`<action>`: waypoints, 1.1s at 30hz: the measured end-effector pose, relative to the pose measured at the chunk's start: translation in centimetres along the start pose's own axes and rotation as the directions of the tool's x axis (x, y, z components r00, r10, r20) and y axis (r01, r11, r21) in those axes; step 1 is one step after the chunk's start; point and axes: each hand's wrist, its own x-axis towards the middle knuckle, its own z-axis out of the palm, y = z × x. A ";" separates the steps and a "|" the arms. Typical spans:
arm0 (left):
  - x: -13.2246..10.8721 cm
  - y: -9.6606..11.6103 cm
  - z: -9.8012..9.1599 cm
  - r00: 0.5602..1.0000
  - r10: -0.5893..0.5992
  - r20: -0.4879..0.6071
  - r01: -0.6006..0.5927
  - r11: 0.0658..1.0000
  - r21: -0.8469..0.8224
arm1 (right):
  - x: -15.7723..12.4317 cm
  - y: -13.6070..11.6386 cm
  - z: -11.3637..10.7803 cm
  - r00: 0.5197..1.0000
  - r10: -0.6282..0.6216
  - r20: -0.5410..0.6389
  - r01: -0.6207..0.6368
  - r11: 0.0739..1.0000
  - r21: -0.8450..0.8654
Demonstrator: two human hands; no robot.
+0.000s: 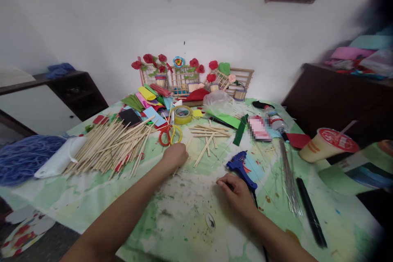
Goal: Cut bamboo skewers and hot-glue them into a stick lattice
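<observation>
My left hand (175, 157) is closed over the middle of the table, just below a pair of scissors with red and yellow handles (166, 135). A thin wooden stick (175, 171) pokes out under its fingers, mostly hidden by the hand. My right hand (235, 192) rests curled on the tablecloth, thumb and fingers drawn together; whatever they hold, if anything, is hidden. Right beside it lies a blue glue gun (239, 166), its cord running under the wrist. Several wooden sticks (210, 132) lie loosely crossed between and beyond both hands.
A large heap of wooden sticks (101, 147) spreads at left, near blue yarn (27, 157). Clear tape (181, 114) lies behind the scissors. Wires (287, 180), a black tube (311, 213), a drink cup (328, 145) and a bottle (359, 168) occupy the right. Stick frames with paper flowers (184, 75) line the wall.
</observation>
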 end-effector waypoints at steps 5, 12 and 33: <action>0.0 -1.6 -1.5 0.996 -0.012 -0.088 0.010 1.000 -0.025 | 0.0 -0.1 0.2 1.000 -0.009 -0.010 0.009 1.000 -0.007; -1.4 0.0 -1.1 0.863 0.227 -0.451 -0.378 0.883 -0.278 | 0.0 -0.2 0.1 1.000 -0.017 0.014 0.017 1.000 -0.012; -5.0 5.6 2.8 0.965 0.249 0.082 0.174 -0.370 -0.913 | -0.5 -0.7 -0.4 0.992 -0.116 -0.058 0.117 0.993 0.022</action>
